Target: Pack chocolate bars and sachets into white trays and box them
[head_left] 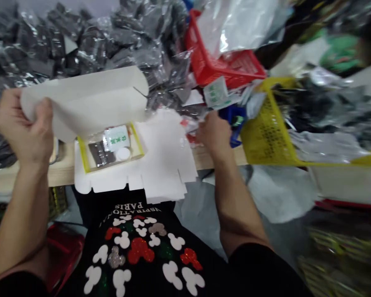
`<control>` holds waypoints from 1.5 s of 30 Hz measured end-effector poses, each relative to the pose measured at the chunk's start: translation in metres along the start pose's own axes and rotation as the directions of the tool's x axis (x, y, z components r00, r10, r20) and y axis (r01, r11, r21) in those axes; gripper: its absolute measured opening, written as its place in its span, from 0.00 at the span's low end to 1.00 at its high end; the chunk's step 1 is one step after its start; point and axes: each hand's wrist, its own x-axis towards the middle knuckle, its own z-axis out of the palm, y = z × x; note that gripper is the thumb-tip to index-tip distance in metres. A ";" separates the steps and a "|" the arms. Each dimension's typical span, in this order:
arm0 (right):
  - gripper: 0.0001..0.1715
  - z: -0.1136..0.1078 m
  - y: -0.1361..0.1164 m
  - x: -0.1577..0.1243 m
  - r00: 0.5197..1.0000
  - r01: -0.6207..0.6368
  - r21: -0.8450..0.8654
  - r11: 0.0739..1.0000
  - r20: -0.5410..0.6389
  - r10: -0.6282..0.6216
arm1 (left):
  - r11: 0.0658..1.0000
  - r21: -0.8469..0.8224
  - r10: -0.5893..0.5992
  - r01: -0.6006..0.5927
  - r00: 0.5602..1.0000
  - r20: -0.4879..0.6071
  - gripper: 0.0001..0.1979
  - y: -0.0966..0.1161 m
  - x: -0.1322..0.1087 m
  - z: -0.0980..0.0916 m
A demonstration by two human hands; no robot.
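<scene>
My left hand [24,128] grips the left edge of a white cardboard box lid [86,101], holding it raised. Below the lid lies the open box tray [111,150] with a yellow rim; in it are a dark packet, a white sachet with green print and a small white round piece. My right hand [213,134] reaches out to the right, over small items on the wooden table edge beside a blue object [235,117]; its fingers are turned away and hidden. A stack of flat white box blanks [167,165] lies between my hands.
A big heap of grey plastic-wrapped packets [89,41] fills the back left. A red basket [225,66] stands behind, a yellow basket [268,132] with wrapped packets to the right. A white sachet [216,93] lies near the red basket.
</scene>
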 end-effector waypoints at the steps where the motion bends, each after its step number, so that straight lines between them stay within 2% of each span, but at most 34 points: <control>1: 0.15 -0.004 -0.002 -0.005 0.995 0.049 0.056 0.997 -0.087 -0.044 | 0.999 0.011 0.040 -0.040 0.999 -0.008 0.11 0.003 -0.001 0.001; 3: 0.08 -0.008 -0.016 -0.019 0.956 0.255 0.234 0.938 -0.204 -0.209 | 0.997 0.005 0.071 -0.071 0.997 0.003 0.09 0.005 -0.003 0.003; 5: 0.04 -0.005 -0.041 -0.039 0.889 0.454 0.458 0.764 -0.180 -0.421 | 0.996 -0.016 0.083 -0.083 0.996 0.011 0.08 0.005 -0.004 0.005; 7: 0.07 0.004 -0.073 -0.060 0.789 0.495 0.629 0.600 -0.036 -0.613 | 0.996 -0.038 0.085 -0.084 0.996 0.017 0.07 0.004 -0.006 0.004; 8: 0.08 0.010 -0.088 -0.068 0.749 0.481 0.669 0.567 0.023 -0.662 | 0.995 -0.047 0.086 -0.085 0.996 0.021 0.07 0.004 -0.007 0.002; 9: 0.09 0.017 -0.100 -0.075 0.734 0.473 0.672 0.569 0.056 -0.676 | 0.994 -0.058 0.089 -0.088 0.996 0.028 0.07 0.003 -0.009 0.000; 10: 0.09 0.022 -0.109 -0.080 0.750 0.475 0.648 0.596 0.056 -0.659 | 0.993 -0.070 0.093 -0.091 0.995 0.038 0.08 0.002 -0.010 -0.002; 11: 0.10 0.026 -0.113 -0.081 0.786 0.482 0.604 0.635 0.021 -0.617 | 0.992 -0.086 0.096 -0.091 0.994 0.058 0.09 0.001 -0.012 -0.006; 13: 0.15 0.027 -0.111 -0.078 0.850 0.498 0.506 0.704 -0.127 -0.511 | 0.990 -0.122 0.082 -0.067 0.988 0.128 0.13 -0.001 -0.015 -0.013; 15: 0.21 0.019 -0.102 -0.066 0.843 0.538 0.446 0.715 -0.265 -0.469 | 0.989 -0.147 0.037 -0.004 0.974 0.222 0.18 -0.003 -0.017 -0.020; 17: 0.25 0.007 -0.095 -0.052 0.797 0.603 0.428 0.673 -0.291 -0.530 | 0.987 -0.144 -0.024 0.071 0.951 0.307 0.20 -0.007 -0.021 -0.023; 19: 0.19 -0.004 -0.098 -0.041 0.734 0.666 0.421 0.616 -0.223 -0.642 | 0.979 -0.136 -0.091 0.152 0.922 0.376 0.22 -0.010 -0.026 -0.022; 21: 0.07 -0.009 -0.107 -0.033 0.680 0.711 0.394 0.582 -0.180 -0.710 | 0.954 -0.157 -0.168 0.253 0.892 0.419 0.25 -0.013 -0.032 -0.018; 22: 0.04 -0.010 -0.113 -0.032 0.665 0.730 0.370 0.575 -0.187 -0.723 | 0.931 -0.180 -0.215 0.319 0.874 0.435 0.26 -0.014 -0.035 -0.015; 23: 0.05 -0.009 -0.119 -0.031 0.655 0.744 0.344 0.573 -0.206 -0.727 | 0.897 -0.204 -0.270 0.392 0.852 0.448 0.26 -0.015 -0.037 -0.013; 25: 0.08 -0.005 -0.130 -0.031 0.648 0.758 0.303 0.578 -0.238 -0.724 | 0.802 -0.249 -0.388 0.542 0.791 0.472 0.24 -0.015 -0.039 -0.009; 27: 0.09 -0.001 -0.136 -0.032 0.651 0.755 0.301 0.583 -0.233 -0.722 | 0.686 -0.270 -0.502 0.676 0.708 0.496 0.20 -0.014 -0.035 -0.007; 30: 0.09 0.003 -0.137 -0.035 0.660 0.734 0.357 0.577 -0.177 -0.730 | 0.556 -0.270 -0.605 0.786 0.606 0.516 0.17 -0.009 -0.026 -0.007; 34: 0.10 0.006 -0.129 -0.044 0.662 0.706 0.401 0.583 -0.083 -0.745 | 0.497 -0.272 -0.608 0.824 0.554 0.569 0.18 -0.006 -0.032 -0.009; 36: 0.13 0.010 -0.123 -0.048 0.662 0.698 0.416 0.583 -0.065 -0.747 | 0.522 -0.272 -0.588 0.808 0.572 0.572 0.20 -0.010 -0.047 -0.013; 38: 0.19 0.015 -0.116 -0.052 0.637 0.707 0.441 0.553 -0.058 -0.768 | 0.619 -0.246 -0.537 0.746 0.631 0.561 0.21 -0.017 -0.065 -0.019; 39: 0.22 0.018 -0.111 -0.053 0.609 0.726 0.446 0.523 -0.064 -0.791 | 0.689 -0.216 -0.488 0.692 0.663 0.568 0.22 -0.021 -0.074 -0.023; 41: 0.32 0.023 -0.099 -0.057 0.512 0.796 0.409 0.446 -0.062 -0.857 | 0.826 -0.153 -0.345 0.542 0.701 0.624 0.27 -0.032 -0.090 -0.034; 43: 0.44 0.026 -0.083 -0.060 0.394 0.876 0.298 0.379 0.011 -0.919 | 0.933 -0.137 -0.141 0.334 0.686 0.714 0.34 -0.045 -0.101 -0.045; 45: 0.56 0.027 -0.066 -0.062 0.295 0.932 0.172 0.318 0.148 -0.944 | 0.979 -0.180 0.083 0.096 0.619 0.781 0.40 -0.061 -0.107 -0.054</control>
